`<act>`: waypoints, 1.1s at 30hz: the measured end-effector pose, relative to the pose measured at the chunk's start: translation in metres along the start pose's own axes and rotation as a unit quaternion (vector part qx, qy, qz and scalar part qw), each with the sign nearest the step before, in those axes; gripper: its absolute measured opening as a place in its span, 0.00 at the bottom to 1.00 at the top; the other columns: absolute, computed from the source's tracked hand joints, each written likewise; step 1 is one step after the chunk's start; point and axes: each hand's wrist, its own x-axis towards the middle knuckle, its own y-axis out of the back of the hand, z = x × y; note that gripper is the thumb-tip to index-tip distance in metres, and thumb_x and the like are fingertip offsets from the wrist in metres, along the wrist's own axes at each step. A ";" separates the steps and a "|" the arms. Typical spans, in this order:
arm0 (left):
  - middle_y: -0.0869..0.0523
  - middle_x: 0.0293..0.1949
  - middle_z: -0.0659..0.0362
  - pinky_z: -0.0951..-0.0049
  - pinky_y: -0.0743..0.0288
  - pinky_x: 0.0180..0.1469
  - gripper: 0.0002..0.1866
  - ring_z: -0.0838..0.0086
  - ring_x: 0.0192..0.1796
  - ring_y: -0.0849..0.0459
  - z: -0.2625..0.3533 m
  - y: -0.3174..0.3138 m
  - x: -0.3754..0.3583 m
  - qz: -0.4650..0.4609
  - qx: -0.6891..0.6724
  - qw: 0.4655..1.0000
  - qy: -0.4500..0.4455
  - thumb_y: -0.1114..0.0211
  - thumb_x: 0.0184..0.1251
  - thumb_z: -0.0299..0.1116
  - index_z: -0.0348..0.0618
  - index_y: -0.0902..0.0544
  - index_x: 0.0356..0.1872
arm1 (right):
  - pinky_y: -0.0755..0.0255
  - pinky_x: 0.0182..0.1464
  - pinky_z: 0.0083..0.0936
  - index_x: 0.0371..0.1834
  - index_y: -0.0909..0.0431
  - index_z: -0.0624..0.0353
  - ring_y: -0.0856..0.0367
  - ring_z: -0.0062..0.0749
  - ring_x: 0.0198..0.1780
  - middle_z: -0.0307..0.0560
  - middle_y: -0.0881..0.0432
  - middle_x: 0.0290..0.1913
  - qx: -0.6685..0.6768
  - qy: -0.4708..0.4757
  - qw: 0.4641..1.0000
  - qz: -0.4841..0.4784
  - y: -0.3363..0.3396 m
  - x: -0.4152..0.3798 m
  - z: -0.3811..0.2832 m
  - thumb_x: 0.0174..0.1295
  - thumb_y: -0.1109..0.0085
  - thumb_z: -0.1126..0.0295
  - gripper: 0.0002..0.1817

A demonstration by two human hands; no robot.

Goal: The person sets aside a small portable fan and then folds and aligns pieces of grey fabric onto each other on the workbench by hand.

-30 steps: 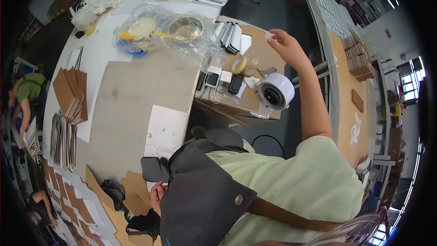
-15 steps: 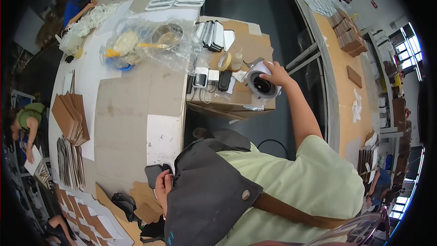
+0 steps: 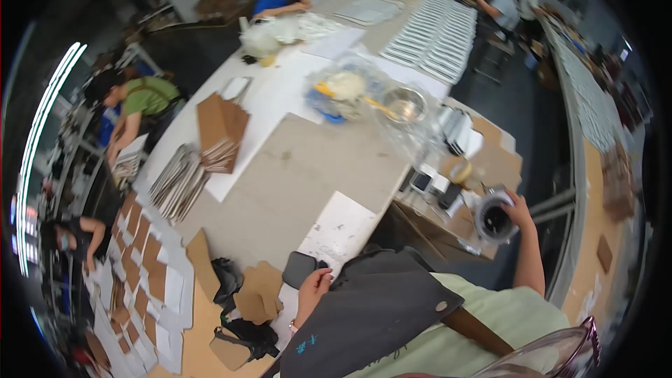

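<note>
My right hand [image 3: 518, 211] grips the rim of a round grey-and-white pot [image 3: 483, 221] with a dark inside. The pot is at the front right corner of a cardboard-covered stand [image 3: 498, 168]. My left hand [image 3: 315, 290] is at the near edge of the big table, fingers curled together; what they hold, if anything, is hidden. Just beyond its fingers lies a dark grey rounded flat piece [image 3: 299, 269], with a small black item [image 3: 322, 264] beside it. A dark grey apron [image 3: 378, 301] covers my front.
On the stand are a phone [image 3: 421, 181], a tape roll [image 3: 460, 171] and frame-like pieces [image 3: 457, 130]. A metal bowl [image 3: 404, 105] sits in plastic wrap on the table. Brown folded boards [image 3: 222, 129] stand further left. Several people work around the tables.
My view has swung left, so the tables and stand appear further right and tilted. My right hand remains on the pot; my left stays beside the grey piece.
</note>
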 end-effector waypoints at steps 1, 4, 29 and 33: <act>0.16 0.31 0.59 0.79 0.27 0.37 0.11 0.81 0.33 0.20 0.002 0.003 0.000 -0.002 0.029 1.000 0.010 0.42 0.70 0.32 0.37 0.19 0.47 | 0.31 0.59 0.37 0.61 0.25 0.48 0.24 0.55 0.54 0.63 0.26 0.51 0.019 0.027 0.999 -0.015 0.004 0.005 0.004 0.50 0.31 0.63 0.31; 0.17 0.33 0.60 0.79 0.28 0.38 0.12 0.80 0.34 0.22 0.005 0.005 0.000 0.012 0.033 0.999 -0.026 0.42 0.71 0.34 0.38 0.20 0.49 | 0.30 0.58 0.36 0.57 0.22 0.55 0.23 0.50 0.53 0.59 0.24 0.51 0.067 0.093 0.984 -0.135 0.023 0.016 -0.027 0.46 0.28 0.68 0.30; 0.24 0.56 0.50 0.67 0.34 0.64 0.44 0.66 0.62 0.28 0.054 0.082 -0.012 0.088 -0.222 0.966 -0.102 0.29 0.58 0.39 0.40 0.45 0.71 | 0.36 0.62 0.29 0.67 0.33 0.58 0.28 0.35 0.60 0.52 0.24 0.58 -0.010 0.540 0.522 -0.660 -0.137 -0.132 -0.567 0.61 0.38 0.53 0.34; 0.24 0.53 0.55 0.73 0.33 0.59 0.31 0.74 0.56 0.27 0.041 0.093 -0.026 0.223 -0.204 0.942 -0.144 0.36 0.67 0.38 0.40 0.37 0.67 | 0.36 0.62 0.27 0.67 0.33 0.59 0.28 0.29 0.58 0.48 0.24 0.58 0.018 0.455 0.532 -0.714 -0.140 -0.168 -0.590 0.64 0.40 0.53 0.32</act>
